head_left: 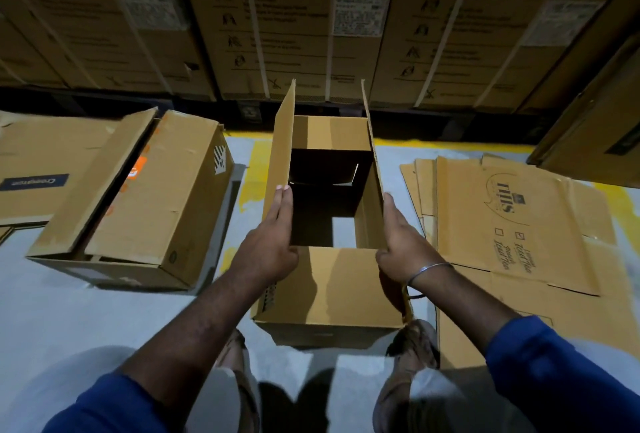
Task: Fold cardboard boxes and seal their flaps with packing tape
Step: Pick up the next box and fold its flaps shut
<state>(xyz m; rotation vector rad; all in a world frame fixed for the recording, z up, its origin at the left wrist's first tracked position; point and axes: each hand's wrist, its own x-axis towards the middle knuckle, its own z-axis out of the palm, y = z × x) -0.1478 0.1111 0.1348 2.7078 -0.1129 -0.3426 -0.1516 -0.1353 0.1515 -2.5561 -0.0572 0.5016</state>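
On the floor [45, 314] between the person's feet, an open cardboard box [329, 294] is held upright, its two long flaps [282, 141] raised. The left hand [273, 242] and the right hand [401, 242] are pressed flat against these flaps, fingers [282, 204] straight and released. The cardboard is judged light and stiff; it is best taken at the flap edges.

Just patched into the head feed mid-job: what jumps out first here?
The open brown cardboard box stands dead centre on the grey floor, its two long flaps upright. The left hand lies flat on the left flap, the right hand on the right flap. A closed brown carton lies left, flattened printed cardboard sheets right, strapped CAUTION cartons stacked behind.
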